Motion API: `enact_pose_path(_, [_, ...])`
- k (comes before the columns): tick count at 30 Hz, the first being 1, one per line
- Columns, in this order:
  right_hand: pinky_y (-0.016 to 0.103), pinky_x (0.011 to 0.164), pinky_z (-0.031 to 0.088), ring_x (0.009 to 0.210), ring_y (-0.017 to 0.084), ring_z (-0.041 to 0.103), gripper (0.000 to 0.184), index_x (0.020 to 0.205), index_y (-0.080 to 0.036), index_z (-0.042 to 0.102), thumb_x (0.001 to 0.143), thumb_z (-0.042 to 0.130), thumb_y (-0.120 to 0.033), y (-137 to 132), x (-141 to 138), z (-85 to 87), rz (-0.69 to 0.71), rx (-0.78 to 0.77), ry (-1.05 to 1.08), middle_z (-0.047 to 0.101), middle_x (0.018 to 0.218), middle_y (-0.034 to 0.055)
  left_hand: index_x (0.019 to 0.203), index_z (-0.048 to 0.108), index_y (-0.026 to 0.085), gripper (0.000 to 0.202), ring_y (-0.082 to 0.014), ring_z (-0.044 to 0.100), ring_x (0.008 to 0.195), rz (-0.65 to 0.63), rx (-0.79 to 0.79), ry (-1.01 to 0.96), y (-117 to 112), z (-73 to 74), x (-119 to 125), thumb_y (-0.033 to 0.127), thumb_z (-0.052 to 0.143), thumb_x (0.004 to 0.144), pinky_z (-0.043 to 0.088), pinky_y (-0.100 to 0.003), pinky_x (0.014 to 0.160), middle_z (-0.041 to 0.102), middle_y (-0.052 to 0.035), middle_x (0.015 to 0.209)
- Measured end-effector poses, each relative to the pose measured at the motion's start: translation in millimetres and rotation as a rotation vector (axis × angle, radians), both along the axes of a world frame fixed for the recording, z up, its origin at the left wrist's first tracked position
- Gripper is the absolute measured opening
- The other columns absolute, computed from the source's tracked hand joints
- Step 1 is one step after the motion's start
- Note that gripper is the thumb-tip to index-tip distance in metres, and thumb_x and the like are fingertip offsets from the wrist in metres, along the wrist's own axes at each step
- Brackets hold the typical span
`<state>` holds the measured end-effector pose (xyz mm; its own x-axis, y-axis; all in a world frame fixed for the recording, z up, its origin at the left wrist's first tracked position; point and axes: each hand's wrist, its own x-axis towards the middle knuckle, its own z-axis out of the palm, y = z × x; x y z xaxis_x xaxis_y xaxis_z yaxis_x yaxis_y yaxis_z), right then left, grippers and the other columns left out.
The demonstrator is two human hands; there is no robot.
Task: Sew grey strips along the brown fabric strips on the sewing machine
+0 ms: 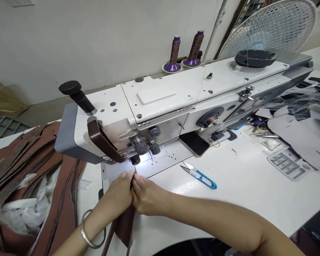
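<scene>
My left hand [119, 192] and my right hand [145, 193] meet just in front of the sewing machine [165, 94], below its lit needle area. Both are closed on a reddish-brown strip of material [124, 227], pinching its upper end between them. The strip hangs down from my hands over the table's front edge. The fingertips are close to the presser area, where the needle itself is hidden. A silver bangle circles my left wrist. Blue thread snips [200, 176] lie to the right of my right hand, and a dark phone [194, 143] rests beneath the machine arm.
Brown strips [61, 199] with white scraps are heaped on the left. Two brown thread cones [175, 53] stand behind the machine, near a white fan [269, 30]. Light grey cut pieces [304, 138] and a stencil plate [288, 163] lie on the right of the white table [245, 192].
</scene>
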<state>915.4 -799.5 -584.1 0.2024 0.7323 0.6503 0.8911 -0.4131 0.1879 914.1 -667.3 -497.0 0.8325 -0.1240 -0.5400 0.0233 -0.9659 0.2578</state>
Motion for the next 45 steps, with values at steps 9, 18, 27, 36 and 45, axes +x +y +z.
enact_pose_path(9, [0.050,0.084,0.048,0.073,0.029,0.065,0.020,0.076,-0.006,0.066,0.083,0.048,-0.005,-2,3,4.8,0.020,-0.007,-0.004,0.069,0.076,0.0188,0.147,0.034,0.011,0.063,-0.0231,0.059,0.112,-0.009,0.036,0.033,0,1.0,5,0.002,0.032,0.085,0.043,-0.034,0.099,0.057,-0.0158,0.128])
enact_pose_path(18, [0.046,0.081,0.048,0.071,0.026,0.062,0.018,0.075,-0.005,0.064,0.086,0.050,-0.005,-4,7,7.1,0.048,-0.024,0.035,0.067,0.074,0.0183,0.149,0.032,0.013,0.065,-0.0242,0.058,0.114,-0.016,0.049,0.029,1,1.2,0,0.003,0.032,0.085,0.043,-0.035,0.098,0.056,-0.0156,0.131])
enact_pose_path(27, [0.045,0.080,0.047,0.070,0.026,0.062,0.021,0.075,-0.006,0.066,0.085,0.048,-0.004,-3,7,3.7,0.065,-0.015,0.046,0.066,0.074,0.0174,0.148,0.033,0.012,0.063,-0.0247,0.059,0.113,-0.027,0.074,0.051,-3,5.9,3,0.004,0.032,0.086,0.043,-0.035,0.097,0.056,-0.0165,0.130])
enact_pose_path(36, [0.044,0.079,0.047,0.067,0.025,0.060,0.021,0.074,-0.007,0.065,0.086,0.047,-0.004,-4,11,6.4,0.058,-0.033,0.031,0.066,0.072,0.0154,0.147,0.034,0.010,0.062,-0.0238,0.060,0.109,-0.051,0.087,0.027,-2,0.7,4,0.003,0.033,0.085,0.043,-0.034,0.094,0.058,-0.0167,0.125])
enact_pose_path(45, [0.043,0.072,0.048,0.062,0.022,0.056,0.022,0.070,-0.009,0.065,0.084,0.050,-0.002,-4,12,6.1,0.040,-0.040,-0.006,0.065,0.068,0.0125,0.145,0.036,0.009,0.060,-0.0223,0.058,0.111,-0.073,0.080,-0.023,1,-4.0,3,0.001,0.031,0.086,0.042,-0.032,0.096,0.059,-0.0152,0.124])
